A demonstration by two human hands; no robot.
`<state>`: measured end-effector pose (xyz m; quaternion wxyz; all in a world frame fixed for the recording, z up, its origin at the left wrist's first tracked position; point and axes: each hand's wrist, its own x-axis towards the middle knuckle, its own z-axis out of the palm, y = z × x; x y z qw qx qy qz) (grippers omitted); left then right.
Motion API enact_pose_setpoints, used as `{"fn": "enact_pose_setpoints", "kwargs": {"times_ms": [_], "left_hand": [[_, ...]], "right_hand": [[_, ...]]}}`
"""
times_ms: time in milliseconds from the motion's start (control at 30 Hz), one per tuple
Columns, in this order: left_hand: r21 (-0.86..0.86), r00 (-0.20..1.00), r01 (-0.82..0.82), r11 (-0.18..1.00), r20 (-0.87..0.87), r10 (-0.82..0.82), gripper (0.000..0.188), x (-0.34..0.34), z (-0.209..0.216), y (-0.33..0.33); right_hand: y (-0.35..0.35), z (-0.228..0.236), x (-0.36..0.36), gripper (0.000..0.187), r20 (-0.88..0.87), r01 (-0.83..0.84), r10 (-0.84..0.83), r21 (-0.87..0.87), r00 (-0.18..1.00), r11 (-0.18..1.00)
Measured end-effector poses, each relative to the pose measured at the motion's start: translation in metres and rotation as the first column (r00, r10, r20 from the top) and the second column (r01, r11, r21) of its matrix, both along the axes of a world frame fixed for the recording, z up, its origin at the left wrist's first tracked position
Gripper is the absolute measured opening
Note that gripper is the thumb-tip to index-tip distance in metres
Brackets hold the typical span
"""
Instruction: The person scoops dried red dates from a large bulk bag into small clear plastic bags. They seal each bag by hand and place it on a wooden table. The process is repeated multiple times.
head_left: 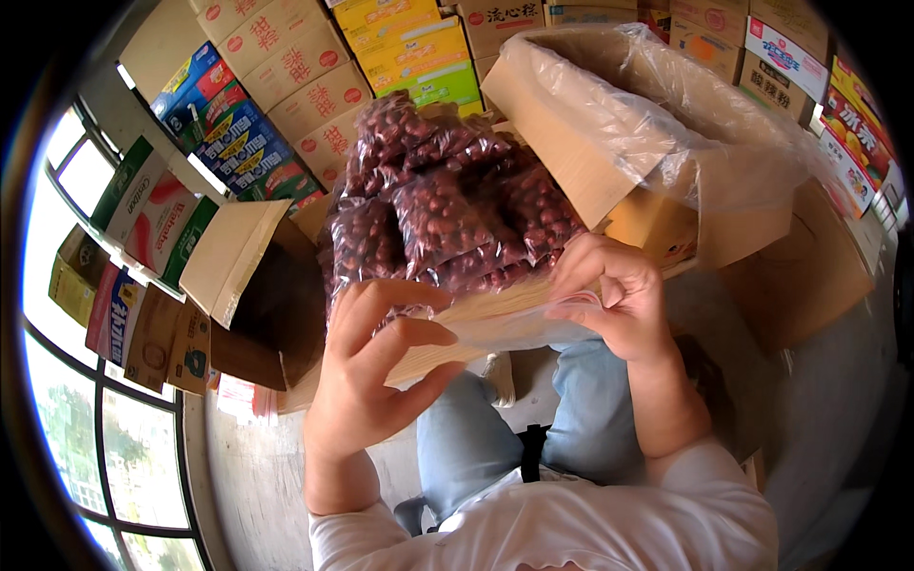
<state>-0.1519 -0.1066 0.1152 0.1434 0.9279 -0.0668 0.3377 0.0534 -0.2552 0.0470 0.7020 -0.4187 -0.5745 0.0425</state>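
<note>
Between my two hands hangs a clear plastic bag (519,330) with a pinkish top edge; it looks flat. My right hand (621,297) pinches the bag's right end between thumb and fingers. Near the other end, my left hand (367,366) has its fingers and thumb spread apart, with nothing gripped between them. Just beyond my hands, several filled clear bags of dark red dates (438,219) are piled on a cardboard surface (495,303).
A large open carton (590,143) lined with clear plastic stands at the far right. Left of the pile is another open carton (228,266). Stacked boxes (286,76) rise behind. A window (114,428) is on the left, and my legs (476,419) are below the cardboard.
</note>
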Motion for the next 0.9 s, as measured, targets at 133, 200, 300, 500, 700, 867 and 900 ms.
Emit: {"fn": "enact_pose_setpoints", "kwargs": {"times_ms": [133, 200, 300, 500, 700, 867, 900], "left_hand": [[0.017, 0.997, -0.010, 1.000, -0.076, 0.011, 0.030, 0.020, 0.007, -0.008], [0.050, 0.989, -0.024, 0.998, -0.147, 0.031, 0.025, 0.030, 0.009, -0.007], [0.085, 0.981, -0.017, 0.996, -0.190, 0.033, 0.026, 0.039, 0.006, 0.002], [0.012, 0.969, -0.046, 0.999, -0.242, 0.048, 0.011, 0.055, 0.011, 0.011], [0.044, 0.968, -0.166, 0.985, -0.185, 0.171, 0.011, 0.074, 0.030, 0.015], [-0.205, 0.968, -0.198, 0.959, -0.195, 0.158, 0.011, 0.089, 0.046, 0.026], [-0.221, 0.974, -0.202, 0.954, -0.149, 0.171, 0.009, 0.093, 0.048, 0.033]], "right_hand": [[-0.008, 0.007, 0.011, 0.016, -0.012, 0.009, -0.009, 0.024, 1.000, 1.000], [-0.010, 0.009, 0.016, 0.016, -0.011, 0.024, -0.024, 0.023, 1.000, 0.999], [-0.017, 0.012, 0.024, 0.021, 0.054, 0.036, -0.033, -0.049, 0.998, 0.998], [-0.039, 0.037, 0.045, 0.029, 0.466, 0.072, 0.022, -0.184, 0.885, 0.980], [-0.079, 0.062, 0.113, 0.049, 0.471, 0.537, -0.485, 0.028, 0.737, 0.843], [-0.104, 0.066, 0.149, 0.050, 0.580, 0.856, -0.683, -0.049, 0.443, 0.514], [-0.105, 0.059, 0.156, 0.049, 0.618, 0.885, -0.679, -0.059, 0.397, 0.463]]}}
